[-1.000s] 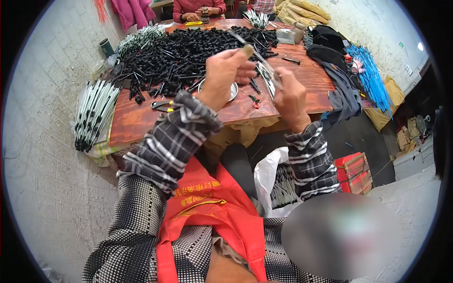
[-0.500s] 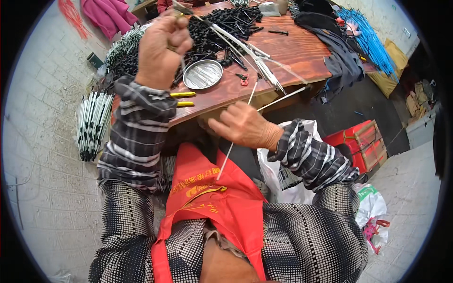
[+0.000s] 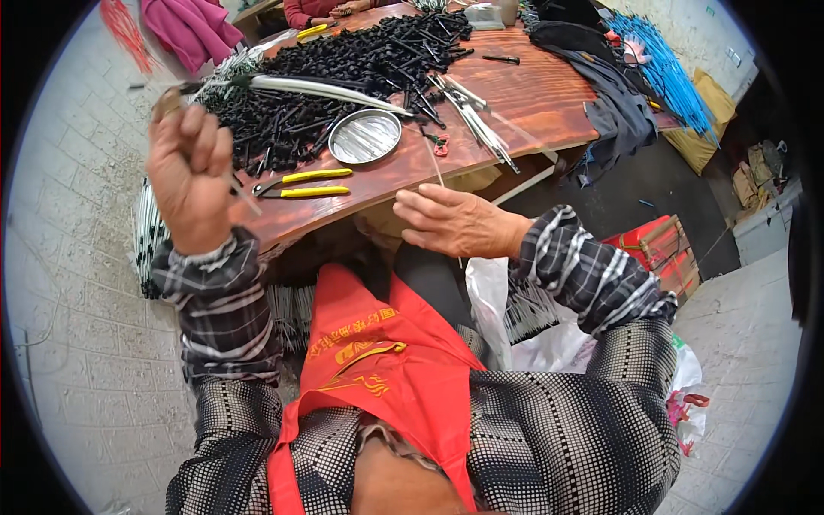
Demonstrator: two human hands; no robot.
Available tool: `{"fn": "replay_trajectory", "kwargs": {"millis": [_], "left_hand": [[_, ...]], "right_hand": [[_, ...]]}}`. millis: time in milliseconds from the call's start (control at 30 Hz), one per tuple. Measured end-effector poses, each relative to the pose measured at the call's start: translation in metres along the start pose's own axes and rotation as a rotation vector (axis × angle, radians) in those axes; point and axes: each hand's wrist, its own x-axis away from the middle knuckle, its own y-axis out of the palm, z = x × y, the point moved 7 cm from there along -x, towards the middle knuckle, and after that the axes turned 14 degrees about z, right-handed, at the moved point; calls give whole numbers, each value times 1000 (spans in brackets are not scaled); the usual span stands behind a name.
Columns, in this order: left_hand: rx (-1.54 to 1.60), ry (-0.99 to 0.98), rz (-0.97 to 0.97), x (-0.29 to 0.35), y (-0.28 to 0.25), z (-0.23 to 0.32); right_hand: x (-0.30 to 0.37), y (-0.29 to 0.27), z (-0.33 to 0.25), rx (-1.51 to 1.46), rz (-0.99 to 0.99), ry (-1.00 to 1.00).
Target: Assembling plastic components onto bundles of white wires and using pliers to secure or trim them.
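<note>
My left hand (image 3: 190, 176) is raised at the left, over the table's corner. Its fingers are curled closed around a bundle of long white strips (image 3: 330, 88) with black ends, which reaches rightward over the pile of black parts (image 3: 283, 129). A short pale strip end (image 3: 247, 197) shows beside that hand's wrist. In front of the table's near edge is my right hand (image 3: 459, 223), fingers bent together on a thin pale strip (image 3: 434, 159) that sticks out above and below it. More white strips (image 3: 477, 129) lie on the table beyond the right hand.
On the wooden table (image 3: 541, 94) are yellow-handled pliers (image 3: 313, 183), a round metal tin (image 3: 365, 137) and a small red tool (image 3: 441, 146). Another person's hands (image 3: 339, 13) rest at the far edge. Dark cloth (image 3: 618, 120), blue rods (image 3: 669, 73) and a red crate (image 3: 657, 249) are at the right.
My left hand has swung left and lower, carrying the strip bundle over the black pile and uncovering the pliers. My right hand has shifted slightly right, and its strip now stands more upright.
</note>
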Motion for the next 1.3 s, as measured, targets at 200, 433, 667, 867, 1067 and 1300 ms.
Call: {"fn": "replay_trajectory", "kwargs": {"millis": [200, 433, 667, 867, 1067, 1300], "left_hand": [[134, 57, -61, -1, -42, 88], [92, 89, -153, 54, -45, 111], [-34, 138, -26, 102, -46, 83], [-203, 23, 253, 99, -67, 16], [-298, 66, 379, 89, -66, 9], [-297, -55, 374, 68, -69, -24]], "right_hand": [[20, -7, -8, -128, -4, -11], [118, -21, 158, -20, 334, 1054], [195, 67, 213, 25, -240, 1375], [210, 61, 208, 141, -230, 1571], [174, 1, 193, -358, 389, 1636], [47, -55, 108, -1034, 559, 1618]]}}
